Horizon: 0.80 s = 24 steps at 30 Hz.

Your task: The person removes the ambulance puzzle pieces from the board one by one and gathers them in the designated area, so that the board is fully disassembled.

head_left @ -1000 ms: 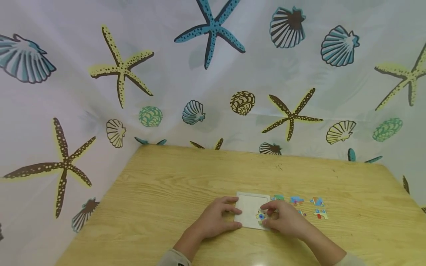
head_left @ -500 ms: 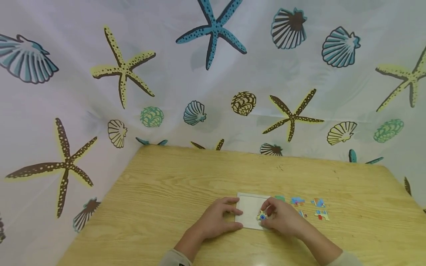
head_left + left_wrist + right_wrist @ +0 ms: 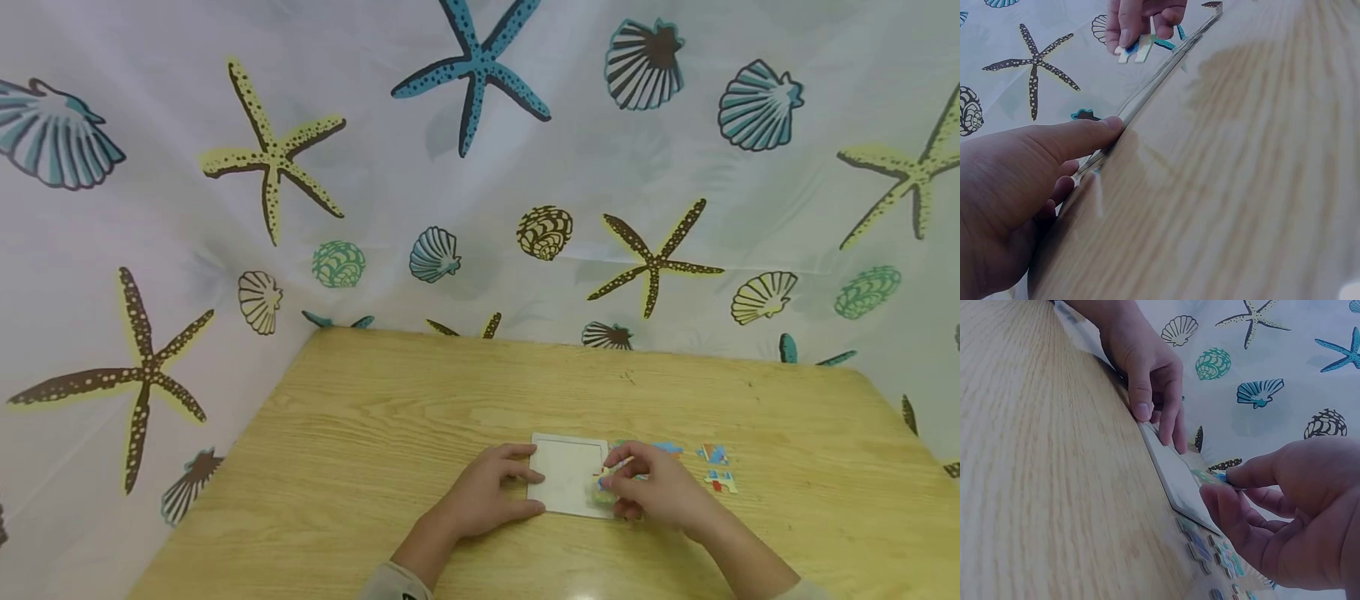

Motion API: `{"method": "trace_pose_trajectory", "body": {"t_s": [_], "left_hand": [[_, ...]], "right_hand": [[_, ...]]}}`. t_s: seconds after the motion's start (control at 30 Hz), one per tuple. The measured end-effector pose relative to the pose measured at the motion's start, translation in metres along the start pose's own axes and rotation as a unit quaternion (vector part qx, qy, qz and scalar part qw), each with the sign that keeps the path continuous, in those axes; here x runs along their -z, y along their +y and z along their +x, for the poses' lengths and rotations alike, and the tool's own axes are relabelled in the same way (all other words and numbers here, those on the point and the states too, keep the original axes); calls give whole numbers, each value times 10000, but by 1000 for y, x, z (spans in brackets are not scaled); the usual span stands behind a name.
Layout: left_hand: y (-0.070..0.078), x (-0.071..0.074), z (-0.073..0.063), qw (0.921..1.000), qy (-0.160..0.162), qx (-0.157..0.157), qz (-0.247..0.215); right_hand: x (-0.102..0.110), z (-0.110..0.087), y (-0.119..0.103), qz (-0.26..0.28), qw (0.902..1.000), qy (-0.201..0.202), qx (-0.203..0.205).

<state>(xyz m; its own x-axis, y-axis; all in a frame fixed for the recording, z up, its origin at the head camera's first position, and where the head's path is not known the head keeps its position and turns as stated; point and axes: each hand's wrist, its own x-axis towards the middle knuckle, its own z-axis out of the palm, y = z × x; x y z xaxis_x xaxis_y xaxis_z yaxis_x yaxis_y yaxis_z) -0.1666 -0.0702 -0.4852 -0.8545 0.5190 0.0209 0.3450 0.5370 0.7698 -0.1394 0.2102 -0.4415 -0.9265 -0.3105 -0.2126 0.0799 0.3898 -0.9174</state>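
Observation:
My right hand (image 3: 663, 492) pinches a jigsaw puzzle piece (image 3: 602, 482) between thumb and fingertips, above the right side of a pale square puzzle tray (image 3: 562, 471). In the left wrist view the piece (image 3: 1142, 50) shows its white, notched edge and a bit of blue; it is raised off the tray and tilted. My left hand (image 3: 487, 492) touches the tray's left edge with thumb and fingers spread along it. Some of that hand's fingers are hidden behind the edge in the left wrist view.
Several loose, colourful puzzle pieces (image 3: 722, 481) lie right of the tray, some partly covered by the right hand. The wooden table (image 3: 420, 392) meets a white curtain (image 3: 360, 192) printed with starfish and shells behind and at the sides.
The right hand has lifted the puzzle piece from low over the tray's right part and moved slightly right, tilting it. The left hand stays at the tray's left edge.

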Motion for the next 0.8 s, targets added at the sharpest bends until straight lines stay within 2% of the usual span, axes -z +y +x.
{"method": "trace_pose_trajectory", "body": {"t_s": [0.3, 0.8], "left_hand": [[1, -1, 0, 9999, 20, 107, -48], [3, -2, 2, 9999, 54, 140, -8]], "right_hand": [[27, -26, 12, 114, 9996, -115, 214], [75, -64, 45, -204, 9980, 364, -483]]}}
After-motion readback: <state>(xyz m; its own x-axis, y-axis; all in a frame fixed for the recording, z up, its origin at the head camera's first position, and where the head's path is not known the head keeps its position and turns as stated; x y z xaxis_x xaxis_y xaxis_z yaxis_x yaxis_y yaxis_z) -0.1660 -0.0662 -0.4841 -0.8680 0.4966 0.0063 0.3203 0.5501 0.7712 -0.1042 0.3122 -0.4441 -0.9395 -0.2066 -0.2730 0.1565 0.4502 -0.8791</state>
